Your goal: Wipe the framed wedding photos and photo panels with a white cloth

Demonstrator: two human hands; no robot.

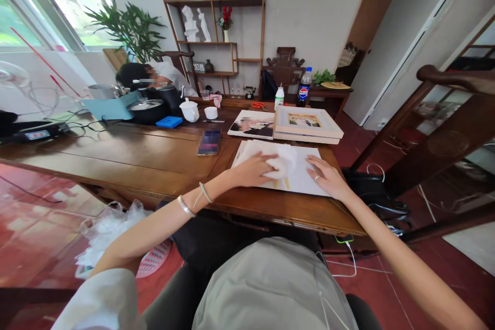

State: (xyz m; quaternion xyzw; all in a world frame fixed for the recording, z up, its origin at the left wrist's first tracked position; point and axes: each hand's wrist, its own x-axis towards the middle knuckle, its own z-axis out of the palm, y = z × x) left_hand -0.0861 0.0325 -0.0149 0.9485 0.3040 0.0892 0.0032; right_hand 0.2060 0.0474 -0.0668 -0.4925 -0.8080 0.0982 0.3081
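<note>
My left hand (253, 170) presses a crumpled white tissue (284, 162) onto a white sheet (299, 178) that lies flat near the front edge of the wooden table (154, 160). Its fingers curl around the tissue. To the right of the tissue, my right hand (327, 175) rests flat on the same sheet with fingers stretched out and a ring on one finger. Two bracelets sit on my left wrist.
Behind the sheet lie a white picture frame (307, 124) on a stack, and a photo print (251, 125). A phone (209, 142) lies to the left. A glue bottle (279, 97), cola bottle (304, 86), teapot (190, 110) and pots stand further back. Another person sits at the far left end. A chair arm (456, 80) rises on the right.
</note>
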